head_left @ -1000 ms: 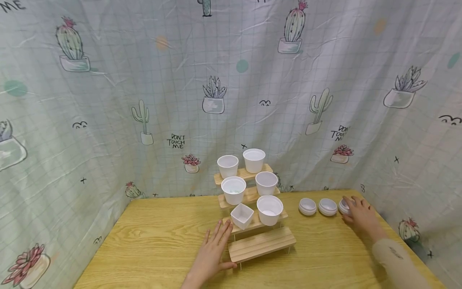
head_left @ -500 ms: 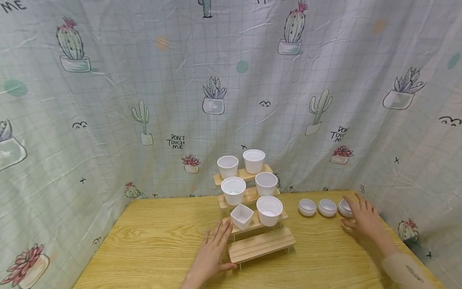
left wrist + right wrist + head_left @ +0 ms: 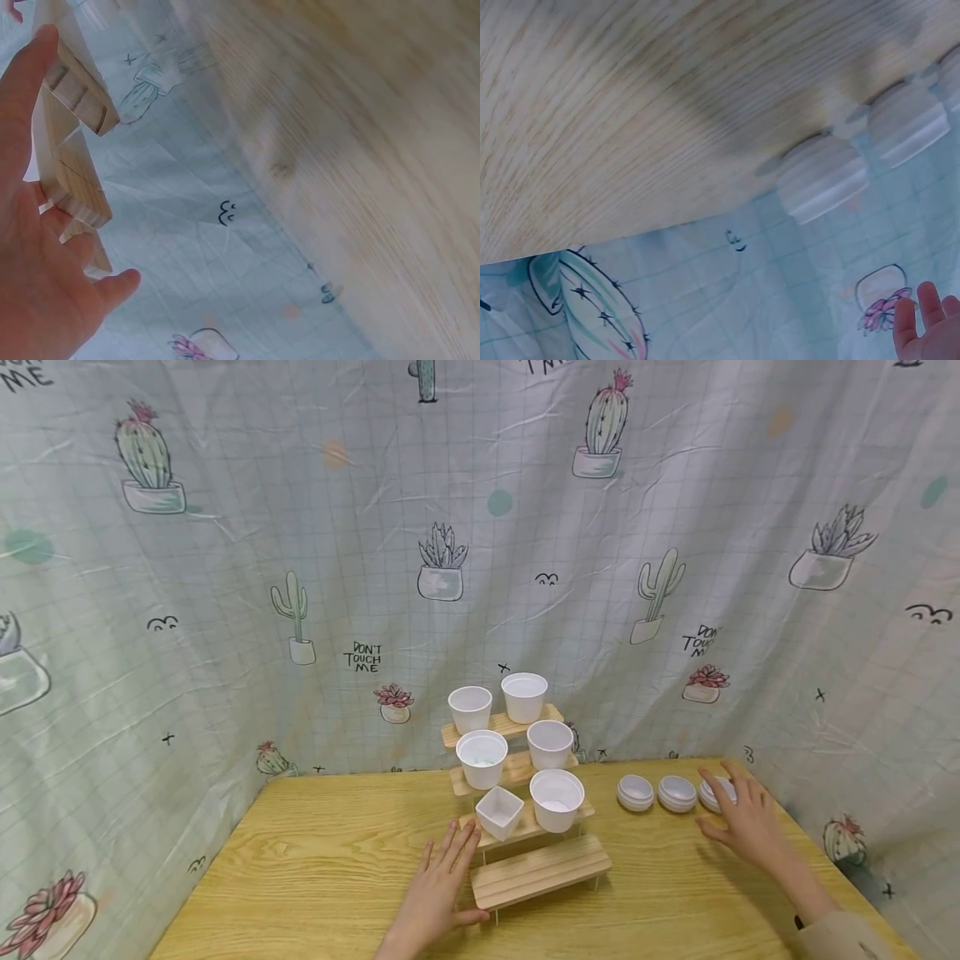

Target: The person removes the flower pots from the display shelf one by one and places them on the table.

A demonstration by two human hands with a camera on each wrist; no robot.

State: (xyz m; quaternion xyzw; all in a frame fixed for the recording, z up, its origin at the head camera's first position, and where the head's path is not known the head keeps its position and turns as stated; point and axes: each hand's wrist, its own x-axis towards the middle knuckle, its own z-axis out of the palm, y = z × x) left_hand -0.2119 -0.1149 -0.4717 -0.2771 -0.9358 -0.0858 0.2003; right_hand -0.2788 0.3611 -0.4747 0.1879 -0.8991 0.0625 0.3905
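Note:
My left hand (image 3: 437, 887) lies with straight, spread fingers against the left end of a stepped wooden stand (image 3: 540, 872); its thumb reaches the lowest step. The left wrist view shows that hand (image 3: 41, 281) along the ends of the steps. On the upper steps stand several round white pots (image 3: 557, 802) and one square white pot (image 3: 499, 814). My right hand (image 3: 752, 821), fingers apart and holding nothing, hovers by the rightmost of three small round white pots (image 3: 716, 795). In the right wrist view a gap shows between that hand (image 3: 930, 334) and this pot (image 3: 823, 180).
The other two small pots (image 3: 677, 794) stand in a row to its left on the wood-grain table (image 3: 322, 852). A curtain printed with cacti (image 3: 442, 560) hangs behind the table and along both sides.
My right hand has drawn back from the rightmost small pot, towards me, and its fingers have spread off it. The left hand stays at the stand. The head view has shifted slightly.

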